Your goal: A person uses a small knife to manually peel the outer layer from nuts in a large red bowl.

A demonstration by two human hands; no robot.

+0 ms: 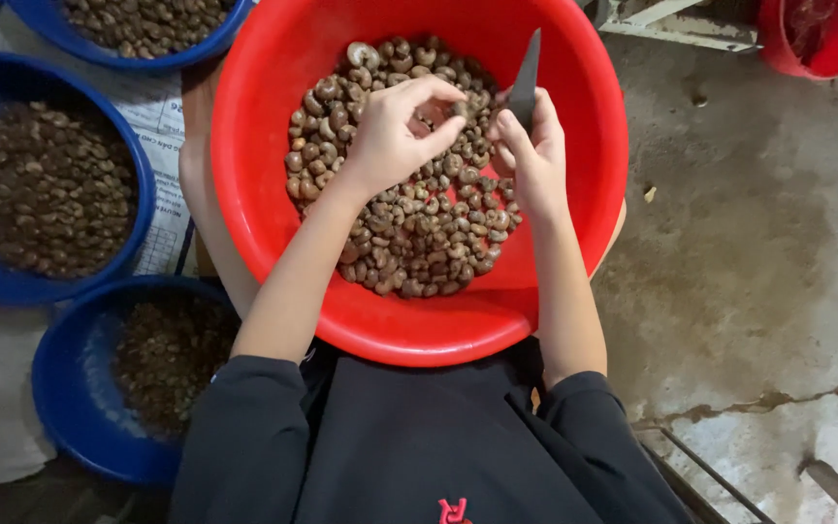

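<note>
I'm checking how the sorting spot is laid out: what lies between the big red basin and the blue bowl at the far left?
In the head view, printed paper sheeting covers the floor between the red basin and the blue bowl; nothing else shows there.

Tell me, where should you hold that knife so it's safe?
By the handle, hedged guess: the right hand already wraps it from below, so the dark pointed knife blade sticks up and away over the red basin, clear of the left hand.
</note>
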